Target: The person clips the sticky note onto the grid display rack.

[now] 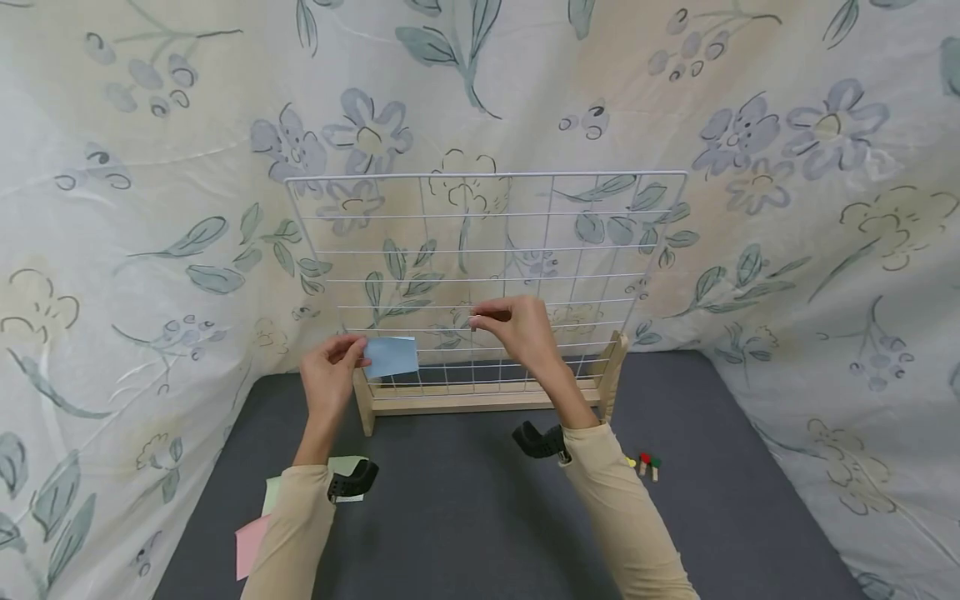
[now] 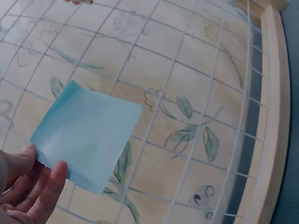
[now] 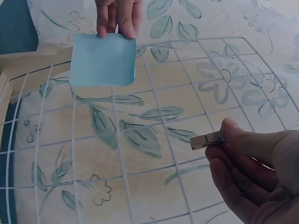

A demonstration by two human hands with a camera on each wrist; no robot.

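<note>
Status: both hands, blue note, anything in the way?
Left hand pinching blue note. Right hand pinching wooden clothespin. Note unclipped, in front of wire grid. No obstruction visible.

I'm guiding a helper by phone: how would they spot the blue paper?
Find the white wire grid standing in its wooden base. At its lower left, the left hand pinches the blue paper. Unlike the pink paper and green paper on the dark table, it is held up.
</note>
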